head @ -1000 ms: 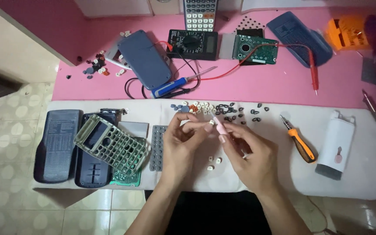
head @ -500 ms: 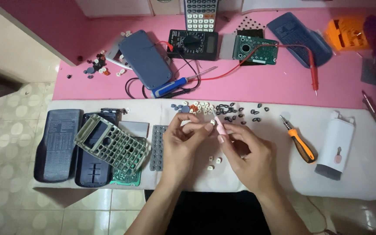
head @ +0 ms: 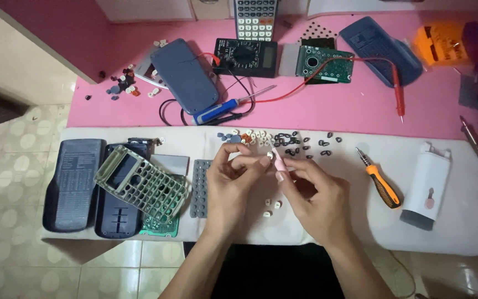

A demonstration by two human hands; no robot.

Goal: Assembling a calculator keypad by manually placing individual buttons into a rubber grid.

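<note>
Near the worktop's left edge lie a dark grey plastic calculator back cover (head: 73,182) and a pale green keypad frame full of square holes (head: 142,182). A grey rubber key mat (head: 199,188) lies just beside the left hand (head: 230,191). Left hand pinches a small white key cap (head: 270,156) at thumb and forefinger. Right hand (head: 319,202) pinches a slim pink tool (head: 279,164), its long axis slanting up-left, tip meeting the cap. Both are raised above the front edge. Loose black rings (head: 300,143) are scattered behind. An orange-handled screwdriver (head: 380,180) lies right of the hands.
</note>
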